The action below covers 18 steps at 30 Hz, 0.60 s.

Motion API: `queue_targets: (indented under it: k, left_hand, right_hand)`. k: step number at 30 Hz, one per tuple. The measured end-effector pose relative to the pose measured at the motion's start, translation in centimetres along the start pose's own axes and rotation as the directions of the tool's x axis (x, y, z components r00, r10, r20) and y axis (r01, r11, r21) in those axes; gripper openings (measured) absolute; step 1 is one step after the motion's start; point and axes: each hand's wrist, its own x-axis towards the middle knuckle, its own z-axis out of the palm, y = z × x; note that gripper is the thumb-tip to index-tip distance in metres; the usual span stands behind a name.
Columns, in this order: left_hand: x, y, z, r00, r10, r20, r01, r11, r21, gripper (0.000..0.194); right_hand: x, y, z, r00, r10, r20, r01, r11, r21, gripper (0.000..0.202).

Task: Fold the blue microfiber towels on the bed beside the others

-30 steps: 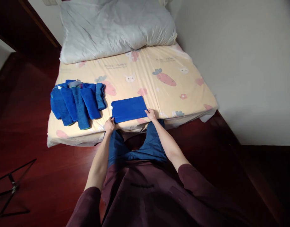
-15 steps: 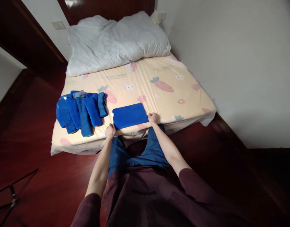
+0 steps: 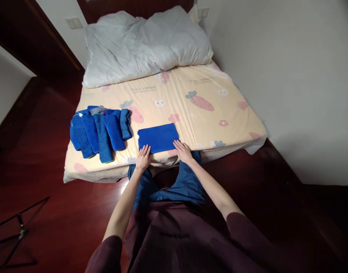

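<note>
A blue towel (image 3: 158,137), folded into a flat rectangle, lies near the front edge of the bed. A small white tag pokes out at its left side. My left hand (image 3: 143,156) rests with fingers stretched out on the towel's near left corner. On the near right corner lie the extended fingers of my right hand (image 3: 183,150). Left of the towel is a pile of rolled or folded blue towels (image 3: 100,132), several overlapping side by side, some darker than others.
The bed's sheet (image 3: 230,125) is pale yellow with carrots and rabbits. A bunched white quilt (image 3: 145,45) covers the head end. A white wall (image 3: 290,76) stands on the right. Black stand legs (image 3: 20,227) are on the dark red floor at lower left.
Both hands have let go of the towel's near corners and now lie with fingers extended on its near edge, closer together. The whole view has shifted slightly.
</note>
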Motion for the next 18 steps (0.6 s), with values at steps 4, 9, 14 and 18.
queue_targets:
  k: [4,9,14,18]
  left_hand:
    - [1.0,-1.6,-0.1,0.999,-0.034,0.031,0.033,0.999,0.023,0.069]
    - [2.4,-1.8,-0.6,0.994,-0.065,0.087,0.058,0.996,0.072,0.062]
    - [2.8,-1.6,-1.4,0.993,-0.040,0.114,0.028,0.994,0.107,0.061]
    - [1.2,-2.2,-2.2,0.990,0.002,0.139,-0.014,0.996,0.084,0.062]
  right_hand:
    - [1.5,0.5,0.5,0.998,0.066,-0.002,-0.066,0.997,-0.027,0.060]
    - [3.3,0.8,0.0,0.999,0.009,0.045,-0.006,0.997,-0.073,0.064]
    - [4.4,1.2,-0.5,0.980,-0.139,0.141,0.144,0.989,-0.022,0.070]
    - [3.8,1.9,-1.3,0.980,-0.134,0.147,0.126,0.990,0.060,0.070]
